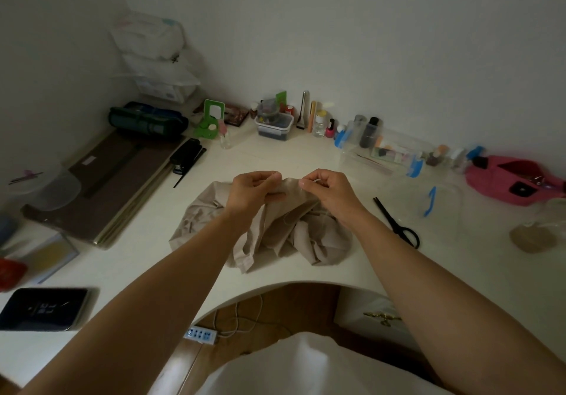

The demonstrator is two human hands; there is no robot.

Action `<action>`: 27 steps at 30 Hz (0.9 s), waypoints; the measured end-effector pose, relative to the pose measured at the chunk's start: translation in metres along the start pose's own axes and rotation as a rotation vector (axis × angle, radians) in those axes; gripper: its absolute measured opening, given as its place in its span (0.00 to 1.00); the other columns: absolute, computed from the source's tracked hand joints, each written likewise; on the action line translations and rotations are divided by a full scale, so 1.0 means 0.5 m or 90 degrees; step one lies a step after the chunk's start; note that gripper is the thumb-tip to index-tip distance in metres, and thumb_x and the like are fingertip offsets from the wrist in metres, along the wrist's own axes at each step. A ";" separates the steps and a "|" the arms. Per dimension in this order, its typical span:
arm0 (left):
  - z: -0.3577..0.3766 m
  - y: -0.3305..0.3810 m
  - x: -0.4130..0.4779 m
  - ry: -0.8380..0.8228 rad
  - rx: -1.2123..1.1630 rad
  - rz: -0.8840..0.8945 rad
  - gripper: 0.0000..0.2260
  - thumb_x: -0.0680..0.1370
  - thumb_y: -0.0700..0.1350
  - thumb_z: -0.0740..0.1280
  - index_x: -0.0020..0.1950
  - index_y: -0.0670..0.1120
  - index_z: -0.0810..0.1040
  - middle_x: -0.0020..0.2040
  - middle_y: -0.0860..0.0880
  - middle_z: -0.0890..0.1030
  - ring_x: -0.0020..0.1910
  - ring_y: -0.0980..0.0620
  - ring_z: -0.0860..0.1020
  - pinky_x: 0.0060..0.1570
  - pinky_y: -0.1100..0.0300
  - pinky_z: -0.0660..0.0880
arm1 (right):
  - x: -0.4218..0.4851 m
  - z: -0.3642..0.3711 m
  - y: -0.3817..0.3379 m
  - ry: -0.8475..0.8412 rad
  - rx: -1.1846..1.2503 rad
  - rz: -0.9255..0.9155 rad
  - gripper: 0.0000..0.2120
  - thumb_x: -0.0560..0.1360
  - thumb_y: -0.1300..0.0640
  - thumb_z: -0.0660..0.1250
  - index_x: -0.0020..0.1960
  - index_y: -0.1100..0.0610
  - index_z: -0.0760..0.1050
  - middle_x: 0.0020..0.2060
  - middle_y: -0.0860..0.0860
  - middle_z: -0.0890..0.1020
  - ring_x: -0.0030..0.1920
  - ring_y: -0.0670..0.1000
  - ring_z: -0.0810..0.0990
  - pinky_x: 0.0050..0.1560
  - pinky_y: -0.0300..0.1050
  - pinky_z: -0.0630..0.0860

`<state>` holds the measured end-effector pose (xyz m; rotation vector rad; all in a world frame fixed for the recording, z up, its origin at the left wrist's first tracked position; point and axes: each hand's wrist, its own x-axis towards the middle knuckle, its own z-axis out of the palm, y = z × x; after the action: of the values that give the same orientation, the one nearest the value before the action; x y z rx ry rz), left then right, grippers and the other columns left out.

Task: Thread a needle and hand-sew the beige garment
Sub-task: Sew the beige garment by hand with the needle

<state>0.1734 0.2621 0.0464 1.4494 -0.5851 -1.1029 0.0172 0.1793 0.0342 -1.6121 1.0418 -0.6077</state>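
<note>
Behind the curved front edge of the white desk (306, 158), black scissors (395, 223) well apart, pinches a fold of crumpled beige cloth garment (275, 235) with left hand (252, 191) and right hand (329, 191).

Garment (306, 235) on table (306, 155) centre; scissors (390, 215) right of it; stapler (185, 155) behind-left.

Pretty dim and flat in here, with a grey-green cast and only soft shadows, and no glare on the white curved worktop (275, 155). The wide-angle lens bends the edges hard, and the dark rectangular tablet (46, 309) at lower left looks smeared.
</note>
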 end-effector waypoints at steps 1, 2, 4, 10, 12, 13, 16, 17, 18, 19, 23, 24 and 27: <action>0.000 0.001 0.000 -0.013 -0.011 -0.024 0.12 0.75 0.43 0.72 0.55 0.38 0.80 0.49 0.44 0.82 0.49 0.50 0.82 0.44 0.63 0.81 | 0.001 0.000 0.001 0.001 -0.005 0.000 0.03 0.76 0.55 0.70 0.45 0.53 0.81 0.36 0.50 0.83 0.38 0.45 0.79 0.42 0.37 0.76; -0.001 0.003 0.000 -0.029 -0.009 -0.044 0.12 0.74 0.44 0.73 0.53 0.39 0.81 0.50 0.45 0.83 0.50 0.50 0.82 0.45 0.63 0.80 | 0.002 -0.001 0.002 0.002 -0.011 0.001 0.03 0.76 0.56 0.70 0.45 0.53 0.81 0.37 0.51 0.83 0.38 0.46 0.79 0.42 0.37 0.76; -0.003 0.004 0.003 -0.055 0.042 -0.059 0.11 0.71 0.44 0.75 0.52 0.42 0.81 0.49 0.46 0.83 0.51 0.50 0.82 0.48 0.62 0.80 | 0.003 -0.001 -0.001 0.004 -0.019 0.001 0.03 0.77 0.57 0.69 0.45 0.52 0.81 0.37 0.49 0.82 0.39 0.45 0.79 0.41 0.36 0.75; -0.002 0.002 0.010 -0.038 0.030 -0.099 0.04 0.73 0.38 0.73 0.45 0.39 0.80 0.44 0.43 0.82 0.43 0.50 0.81 0.43 0.63 0.81 | -0.002 0.000 -0.002 -0.018 0.006 -0.015 0.02 0.76 0.56 0.71 0.44 0.52 0.81 0.31 0.44 0.80 0.32 0.38 0.77 0.37 0.30 0.72; 0.000 0.001 0.009 -0.043 0.013 -0.088 0.02 0.74 0.37 0.71 0.43 0.40 0.79 0.41 0.44 0.81 0.40 0.51 0.80 0.40 0.64 0.80 | -0.003 0.001 -0.001 -0.020 0.012 -0.017 0.02 0.76 0.55 0.71 0.44 0.52 0.81 0.32 0.45 0.81 0.34 0.41 0.78 0.38 0.32 0.74; 0.002 0.000 0.008 -0.046 0.008 -0.079 0.03 0.75 0.36 0.70 0.43 0.40 0.78 0.40 0.44 0.80 0.40 0.51 0.80 0.39 0.65 0.80 | -0.003 0.001 -0.001 -0.021 0.016 -0.019 0.02 0.76 0.56 0.71 0.45 0.53 0.81 0.32 0.46 0.81 0.35 0.42 0.78 0.39 0.32 0.74; 0.005 -0.001 0.003 -0.051 0.017 -0.067 0.03 0.74 0.36 0.71 0.45 0.40 0.78 0.41 0.44 0.80 0.39 0.51 0.80 0.38 0.65 0.80 | -0.006 0.002 -0.003 -0.021 0.008 -0.027 0.02 0.76 0.56 0.71 0.45 0.53 0.81 0.33 0.45 0.81 0.35 0.43 0.78 0.39 0.32 0.74; 0.006 0.000 0.002 -0.049 0.021 -0.068 0.05 0.74 0.36 0.72 0.48 0.40 0.79 0.42 0.45 0.80 0.40 0.52 0.80 0.38 0.66 0.79 | -0.006 0.002 -0.004 -0.022 0.002 -0.029 0.02 0.77 0.57 0.70 0.45 0.53 0.81 0.33 0.45 0.81 0.36 0.43 0.78 0.39 0.32 0.73; 0.007 0.000 0.002 -0.047 0.034 -0.066 0.08 0.73 0.36 0.73 0.50 0.39 0.80 0.44 0.45 0.80 0.41 0.53 0.80 0.39 0.66 0.79 | -0.006 0.002 -0.005 -0.024 -0.004 -0.028 0.02 0.77 0.57 0.70 0.45 0.52 0.81 0.33 0.45 0.80 0.36 0.43 0.78 0.40 0.33 0.73; 0.007 -0.001 0.002 -0.045 0.054 -0.066 0.10 0.72 0.37 0.74 0.53 0.39 0.81 0.45 0.46 0.81 0.42 0.53 0.81 0.40 0.66 0.79 | -0.007 0.002 -0.005 -0.028 -0.008 -0.026 0.02 0.77 0.57 0.70 0.46 0.52 0.81 0.33 0.45 0.80 0.36 0.43 0.78 0.40 0.34 0.73; 0.002 -0.004 0.009 -0.039 0.127 -0.071 0.08 0.71 0.41 0.75 0.48 0.41 0.84 0.46 0.43 0.84 0.46 0.49 0.82 0.48 0.60 0.80 | -0.006 0.003 -0.003 -0.040 0.001 -0.030 0.02 0.76 0.56 0.71 0.46 0.53 0.81 0.32 0.44 0.81 0.37 0.43 0.79 0.42 0.35 0.74; 0.002 -0.005 0.009 -0.038 0.124 -0.066 0.06 0.71 0.41 0.75 0.46 0.41 0.84 0.45 0.43 0.84 0.45 0.49 0.82 0.48 0.60 0.81 | -0.007 0.003 -0.003 -0.042 0.004 -0.030 0.02 0.76 0.56 0.71 0.46 0.53 0.81 0.32 0.43 0.81 0.36 0.42 0.79 0.42 0.35 0.74; 0.004 -0.007 0.006 -0.050 0.089 -0.039 0.02 0.73 0.40 0.73 0.44 0.41 0.83 0.40 0.44 0.83 0.40 0.51 0.81 0.44 0.63 0.81 | -0.010 0.005 -0.004 -0.045 0.007 -0.028 0.02 0.76 0.56 0.71 0.47 0.54 0.81 0.35 0.46 0.83 0.39 0.44 0.80 0.44 0.36 0.76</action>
<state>0.1723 0.2595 0.0423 1.5586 -0.6887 -1.1898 0.0176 0.1849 0.0361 -1.6387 0.9523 -0.5809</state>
